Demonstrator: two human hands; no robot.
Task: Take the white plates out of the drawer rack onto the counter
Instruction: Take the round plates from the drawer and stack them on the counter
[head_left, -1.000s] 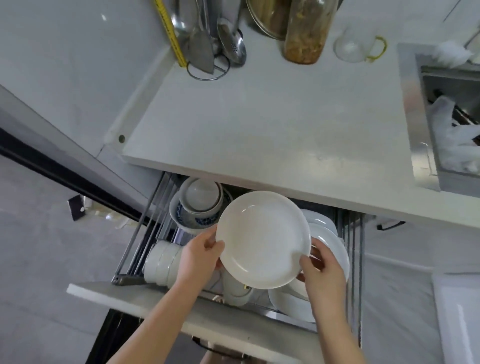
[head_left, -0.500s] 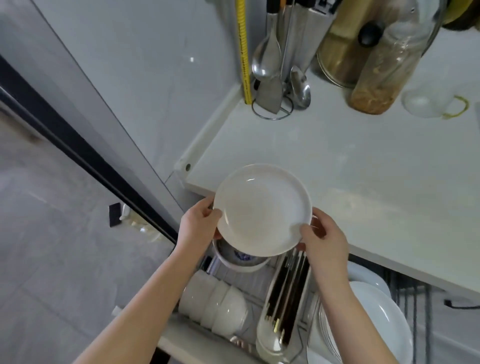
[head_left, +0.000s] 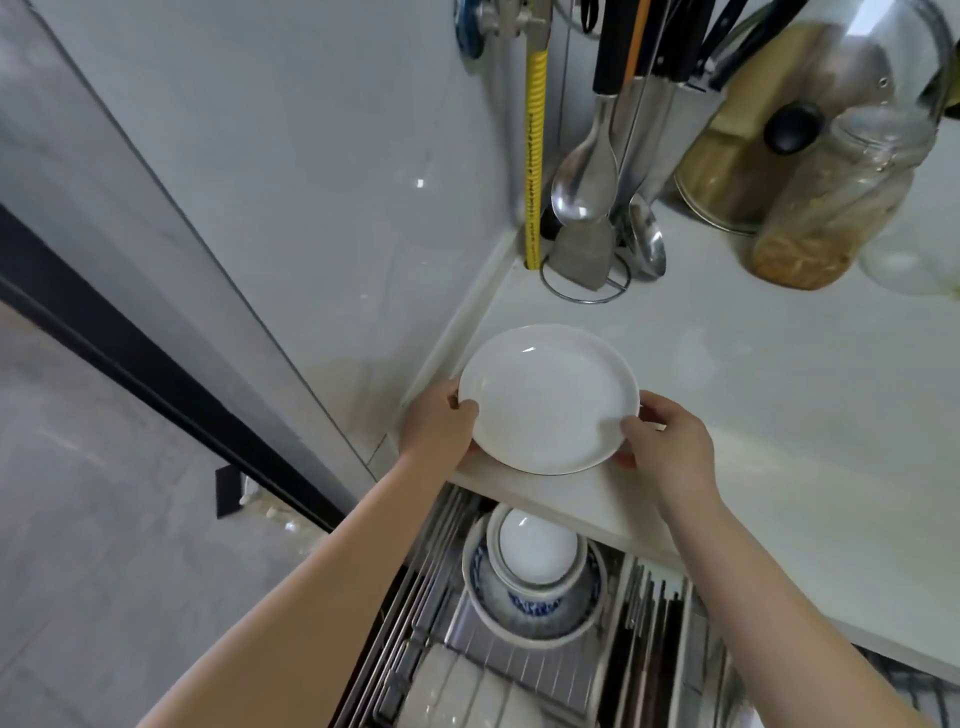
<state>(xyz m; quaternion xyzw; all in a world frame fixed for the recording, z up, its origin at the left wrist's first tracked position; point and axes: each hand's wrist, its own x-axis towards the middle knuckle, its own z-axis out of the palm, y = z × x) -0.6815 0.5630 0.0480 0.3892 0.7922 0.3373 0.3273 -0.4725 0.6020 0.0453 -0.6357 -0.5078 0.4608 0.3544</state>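
A round white plate is held flat, face up, over the front left corner of the white counter. My left hand grips its left rim and my right hand grips its right rim, thumbs on top. Whether the plate touches the counter cannot be told. Below the counter edge the pulled-out drawer rack shows stacked bowls, one white on top and blue-patterned ones beneath. Other plates in the rack are out of view.
At the counter's back left stands a wire utensil holder with metal spoons and a spatula. A glass jar and a pot lid stand to its right. White cups and chopsticks lie in the rack. The wall is close on the left.
Both hands have carried the plate up from the drawer rack and forward over the counter's front left corner. The view has tilted up toward the counter.
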